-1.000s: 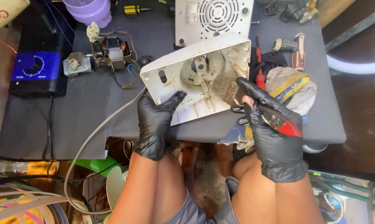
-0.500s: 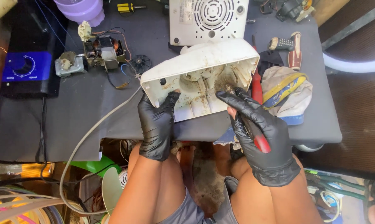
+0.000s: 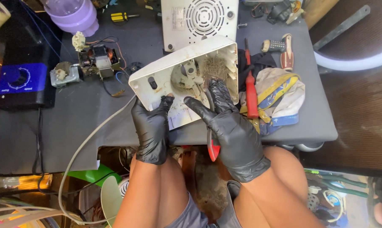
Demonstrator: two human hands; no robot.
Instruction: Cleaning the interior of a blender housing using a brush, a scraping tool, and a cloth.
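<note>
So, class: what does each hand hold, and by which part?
Left hand grips the white casing at its near edge. Right hand holds a red-handled tool by the handle, fingers reaching into the casing.

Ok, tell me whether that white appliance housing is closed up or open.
Open: the white appliance housing is tipped on edge, its dusty inside parts exposed.

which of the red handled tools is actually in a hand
The red-handled tool under the right hand; the red screwdriver lies untouched on the table beside the cloth.
</note>
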